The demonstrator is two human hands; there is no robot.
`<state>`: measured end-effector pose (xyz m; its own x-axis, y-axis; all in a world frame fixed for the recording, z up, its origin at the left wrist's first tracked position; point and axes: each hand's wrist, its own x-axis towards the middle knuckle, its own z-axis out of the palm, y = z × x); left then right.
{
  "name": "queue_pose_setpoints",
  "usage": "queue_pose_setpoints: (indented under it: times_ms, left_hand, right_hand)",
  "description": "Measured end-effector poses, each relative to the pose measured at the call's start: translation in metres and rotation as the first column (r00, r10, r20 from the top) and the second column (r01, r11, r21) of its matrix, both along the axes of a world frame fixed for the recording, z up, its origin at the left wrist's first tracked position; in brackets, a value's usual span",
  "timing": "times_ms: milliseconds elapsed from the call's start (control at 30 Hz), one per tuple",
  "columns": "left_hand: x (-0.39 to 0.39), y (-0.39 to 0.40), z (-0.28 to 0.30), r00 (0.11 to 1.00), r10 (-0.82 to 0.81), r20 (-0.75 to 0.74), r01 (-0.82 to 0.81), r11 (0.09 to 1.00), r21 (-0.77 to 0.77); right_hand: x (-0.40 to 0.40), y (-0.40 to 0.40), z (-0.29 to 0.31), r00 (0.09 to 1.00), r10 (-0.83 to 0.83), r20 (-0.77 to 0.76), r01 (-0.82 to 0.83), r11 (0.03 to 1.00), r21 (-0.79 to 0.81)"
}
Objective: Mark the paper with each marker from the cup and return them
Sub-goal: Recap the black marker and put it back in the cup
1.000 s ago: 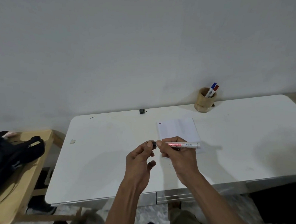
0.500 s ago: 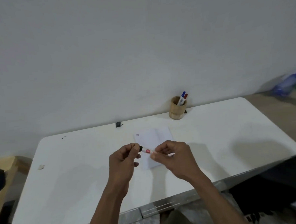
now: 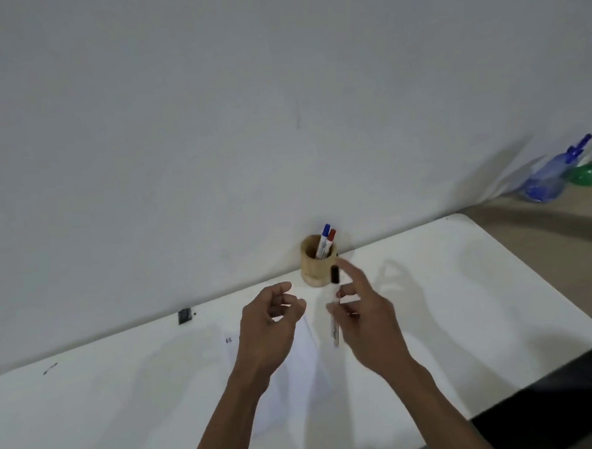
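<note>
White laminate covers the long table (image 3: 463,301), which runs along a pale grey wall (image 3: 213,108); its far right corner is rounded. On the top lies a sheet of white paper (image 3: 295,368), mostly hidden under the left forearm, with a small dark print near its upper left corner.

Both bare forearms reach in from the lower edge and rise toward the middle of the table. The left hand (image 3: 269,325) hangs above the paper with its back to the camera, the wrist slightly bent, the fingers curled loosely inward and the thumb lifted; nothing shows between them, and the fingertips do not meet. The right hand (image 3: 364,320) sits just beside it, blurred, tilted with the palm turned left. Its thumb and middle fingers pinch the barrel of a white marker (image 3: 333,311) while the index finger stretches up and outward, free of the barrel. The marker stands nearly upright with its black cap on top, the cap overlapping the front of the cup from this view.

The bamboo cup (image 3: 319,261) stands at the table's back edge against the wall, holding a blue-capped marker (image 3: 324,240) and a red-capped marker (image 3: 330,241) that lean right. A small black object (image 3: 184,315) rests farther left by the wall.
</note>
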<state>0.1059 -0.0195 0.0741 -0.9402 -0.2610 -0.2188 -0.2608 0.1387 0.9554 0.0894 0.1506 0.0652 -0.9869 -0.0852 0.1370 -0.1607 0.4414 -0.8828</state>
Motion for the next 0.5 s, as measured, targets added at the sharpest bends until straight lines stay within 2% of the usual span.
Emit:
queue_pose_setpoints:
  times_ms: [100,200,400,500]
  left_hand:
    - [-0.037,0.012,-0.012,0.998,0.051,0.035,-0.046,0.989,-0.14]
    - [-0.071,0.025,-0.03,0.997,0.058,0.056,-0.042,0.967,-0.252]
    - [-0.125,0.043,-0.062,0.993,0.058,0.099,-0.023,0.945,-0.326]
    - [-0.141,0.048,-0.072,0.99,0.049,0.136,-0.005,0.952,-0.306]
  right_hand:
    - [-0.05,0.014,-0.001,0.983,-0.167,-0.076,0.156,0.979,-0.134]
    - [-0.094,0.015,0.0,0.956,-0.267,-0.12,0.237,0.947,-0.218]
    - [-0.146,0.006,-0.018,0.961,-0.253,-0.113,0.222,0.946,-0.235]
    - [-0.155,0.003,-0.034,0.968,-0.235,-0.087,0.214,0.956,-0.199]
